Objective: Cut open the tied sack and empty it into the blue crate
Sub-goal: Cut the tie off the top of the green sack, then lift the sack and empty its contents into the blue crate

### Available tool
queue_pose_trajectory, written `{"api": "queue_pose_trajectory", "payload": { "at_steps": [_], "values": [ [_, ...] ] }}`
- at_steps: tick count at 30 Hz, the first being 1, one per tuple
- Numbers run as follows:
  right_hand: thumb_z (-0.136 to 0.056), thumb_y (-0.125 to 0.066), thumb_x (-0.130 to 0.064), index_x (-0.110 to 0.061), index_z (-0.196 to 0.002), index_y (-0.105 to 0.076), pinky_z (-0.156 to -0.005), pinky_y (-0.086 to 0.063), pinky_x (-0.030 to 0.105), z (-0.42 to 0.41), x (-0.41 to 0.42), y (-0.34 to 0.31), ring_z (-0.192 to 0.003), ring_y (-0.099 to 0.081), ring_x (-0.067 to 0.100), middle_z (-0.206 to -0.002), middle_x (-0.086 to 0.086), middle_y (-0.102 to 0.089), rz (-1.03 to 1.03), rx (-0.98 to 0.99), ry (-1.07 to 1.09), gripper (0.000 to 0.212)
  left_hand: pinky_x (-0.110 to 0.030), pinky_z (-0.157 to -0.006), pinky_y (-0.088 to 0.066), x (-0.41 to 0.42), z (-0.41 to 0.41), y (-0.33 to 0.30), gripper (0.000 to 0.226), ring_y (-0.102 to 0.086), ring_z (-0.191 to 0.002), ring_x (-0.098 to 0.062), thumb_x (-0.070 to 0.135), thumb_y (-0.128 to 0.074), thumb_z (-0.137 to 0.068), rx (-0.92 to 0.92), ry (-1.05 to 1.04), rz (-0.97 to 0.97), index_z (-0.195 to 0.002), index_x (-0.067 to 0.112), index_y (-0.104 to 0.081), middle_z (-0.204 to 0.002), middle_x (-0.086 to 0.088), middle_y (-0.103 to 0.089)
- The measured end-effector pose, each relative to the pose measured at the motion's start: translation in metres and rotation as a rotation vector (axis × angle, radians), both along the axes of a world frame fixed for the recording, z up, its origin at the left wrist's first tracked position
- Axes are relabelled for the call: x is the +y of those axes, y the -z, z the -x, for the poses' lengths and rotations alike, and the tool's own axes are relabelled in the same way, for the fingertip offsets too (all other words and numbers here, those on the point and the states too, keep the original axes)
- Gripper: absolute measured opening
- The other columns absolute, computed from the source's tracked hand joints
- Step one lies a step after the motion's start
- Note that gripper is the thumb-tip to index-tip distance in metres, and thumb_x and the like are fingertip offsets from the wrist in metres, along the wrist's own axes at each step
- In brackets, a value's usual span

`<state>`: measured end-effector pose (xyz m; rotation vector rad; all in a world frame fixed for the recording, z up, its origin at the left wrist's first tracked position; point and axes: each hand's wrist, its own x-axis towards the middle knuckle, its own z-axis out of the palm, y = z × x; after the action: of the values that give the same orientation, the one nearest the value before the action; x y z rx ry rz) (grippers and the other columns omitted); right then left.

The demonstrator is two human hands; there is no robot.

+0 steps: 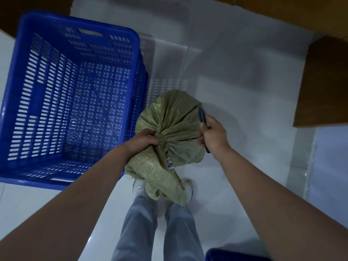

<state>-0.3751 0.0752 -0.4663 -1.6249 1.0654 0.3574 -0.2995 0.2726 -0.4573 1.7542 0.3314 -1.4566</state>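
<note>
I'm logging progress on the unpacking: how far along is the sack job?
Done: the sack stands on the floor beside the crate. In hand: the left hand grips its tied neck, and the right hand holds a cutter against it. Left: the neck looks still bunched shut, and nothing can be seen in the crate, so cutting and emptying remain.

Pale glossy floor tiles (235,76) spread across the scene, catching soft shadows under dim, bluish light. Brown wooden furniture (323,81) juts in at the far right, and another dark brown edge (35,4) sits far left.
</note>
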Motion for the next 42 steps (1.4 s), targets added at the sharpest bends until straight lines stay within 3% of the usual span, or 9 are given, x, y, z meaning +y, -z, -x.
{"api": "queue_pose_trajectory", "payload": {
  "at_steps": [7, 14, 22, 25, 28, 30, 31, 34, 42],
  "values": [
    [-0.101, -0.036, -0.009, -0.008, -0.130, -0.052, -0.051, -0.038, 0.021, -0.004, 0.009, -0.014, -0.055, -0.046, 0.010, -0.069, 0.001, -0.049, -0.048, 0.076, -0.129, 0.033, -0.027, -0.065, -0.046, 0.004, 0.007, -0.021, 0.053, -0.058, -0.088, -0.018, 0.022, -0.059, -0.059, 0.018, -0.056, 0.004, -0.111, 0.017, -0.052, -0.101, -0.005, -0.058],
    [-0.095, -0.030, 0.006, -0.033, -0.142, -0.030, -0.051, -0.036, 0.024, 0.006, 0.016, -0.020, -0.060, -0.042, 0.012, -0.081, 0.001, -0.051, -0.222, 0.132, -0.174, 0.061, -0.027, -0.068, -0.048, 0.003, 0.014, -0.018, 0.047, -0.061, -0.089, -0.021, 0.011, -0.061, -0.068, 0.028, -0.124, 0.029, -0.115, 0.012, -0.056, -0.106, -0.009, -0.062],
    [-0.087, -0.044, -0.006, -0.016, -0.072, -0.047, -0.050, -0.031, 0.025, 0.024, -0.005, -0.021, -0.056, -0.042, 0.014, -0.067, 0.001, -0.046, -0.018, 0.176, 0.066, 0.019, -0.013, -0.049, -0.044, -0.034, 0.010, -0.026, 0.024, -0.053, -0.071, -0.013, -0.009, -0.049, -0.077, -0.036, -0.083, -0.010, -0.092, 0.006, -0.062, -0.082, -0.005, -0.057],
    [-0.088, -0.048, -0.013, -0.010, -0.093, -0.051, -0.048, -0.033, 0.027, 0.032, -0.022, -0.019, -0.055, -0.043, 0.016, -0.069, 0.003, -0.046, 0.050, 0.263, 0.158, 0.006, -0.012, -0.062, -0.038, -0.042, 0.010, -0.041, 0.021, -0.056, -0.070, -0.001, -0.012, -0.056, -0.064, -0.045, 0.025, 0.215, -0.065, 0.009, -0.059, -0.075, -0.004, -0.054],
    [-0.088, -0.051, -0.016, -0.009, -0.115, -0.049, -0.047, -0.034, 0.027, 0.047, -0.042, -0.027, -0.055, -0.044, 0.017, -0.070, 0.004, -0.047, 0.115, 0.328, 0.127, 0.028, 0.000, -0.059, -0.040, -0.037, 0.012, -0.048, 0.026, -0.055, -0.057, 0.019, 0.003, -0.062, -0.058, 0.287, -0.077, 0.468, -0.037, 0.014, -0.051, -0.058, 0.013, -0.056],
    [-0.089, -0.052, -0.018, -0.004, -0.120, -0.048, -0.047, -0.033, 0.026, 0.057, -0.054, -0.034, -0.055, -0.044, 0.017, -0.069, 0.004, -0.045, 0.151, 0.372, 0.093, 0.034, -0.002, -0.068, -0.046, -0.036, 0.006, -0.072, 0.008, -0.061, -0.065, 0.015, 0.027, -0.075, -0.047, 0.230, -0.058, 0.551, -0.050, 0.023, -0.069, -0.062, 0.018, -0.069],
    [-0.089, -0.052, -0.019, -0.001, -0.122, -0.047, -0.048, -0.034, 0.026, 0.060, -0.059, -0.039, -0.056, -0.044, 0.018, -0.069, 0.005, -0.045, 0.166, 0.395, 0.084, 0.038, -0.010, -0.074, -0.052, -0.034, 0.007, -0.085, 0.028, -0.066, -0.072, 0.005, 0.032, -0.084, -0.038, 0.068, -0.059, 0.491, -0.063, 0.020, -0.075, -0.071, 0.013, -0.073],
    [-0.090, -0.049, -0.020, 0.001, -0.124, -0.046, -0.055, -0.038, 0.029, 0.063, -0.069, -0.057, -0.060, -0.047, 0.022, -0.070, 0.006, -0.043, 0.165, 0.438, 0.140, 0.040, -0.024, -0.074, -0.059, -0.030, 0.006, -0.111, 0.032, -0.071, -0.079, -0.019, 0.013, -0.082, -0.054, 0.158, 0.022, 0.499, -0.083, 0.009, -0.073, -0.082, -0.004, -0.076],
    [-0.091, -0.047, -0.020, -0.007, -0.107, -0.054, -0.062, -0.034, 0.029, 0.066, -0.096, -0.119, -0.060, -0.043, 0.022, -0.066, 0.006, -0.042, 0.088, 0.395, 0.290, 0.021, -0.030, -0.067, -0.059, -0.026, -0.005, -0.199, 0.061, -0.071, -0.072, -0.024, 0.005, -0.074, -0.033, 0.109, 0.005, 0.600, -0.093, -0.004, -0.070, -0.092, -0.020, -0.070]
  ]
}}
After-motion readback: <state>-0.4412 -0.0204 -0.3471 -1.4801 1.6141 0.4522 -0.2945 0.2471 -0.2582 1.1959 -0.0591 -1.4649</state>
